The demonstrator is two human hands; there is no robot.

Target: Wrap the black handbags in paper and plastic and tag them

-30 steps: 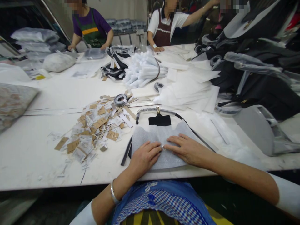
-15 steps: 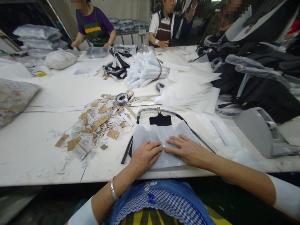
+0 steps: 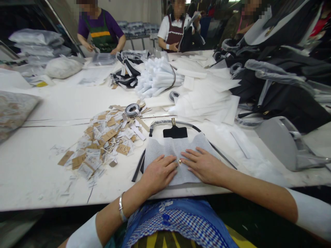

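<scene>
A black handbag lies on the table in front of me, mostly hidden by a light grey protective sheet (image 3: 165,146). My left hand (image 3: 160,172) lies flat on the sheet's left half, fingers stretched out. On the right half rests my right hand (image 3: 204,165), open, with its fingers spread. Between my fingertips a small gold metal clasp piece (image 3: 180,161) pokes up through the sheet. Beyond the sheet's far edge lies the bag's black flap tab (image 3: 175,132) with a gold fitting (image 3: 173,121). A plastic-wrapped handle (image 3: 160,124) arches behind it.
Left of the bag is a heap of paper tags (image 3: 103,141) with a coiled strap (image 3: 132,110) at its edge. White sheets (image 3: 207,100) and white foam rolls (image 3: 155,75) lie farther back. Black bags (image 3: 289,93) and a grey bag (image 3: 279,143) are on the right. Co-workers stand opposite.
The gold piece shows more clearly between my fingertips, and my right fingers have shifted slightly. Across the table, a co-worker in a brown apron now holds a black bag.
</scene>
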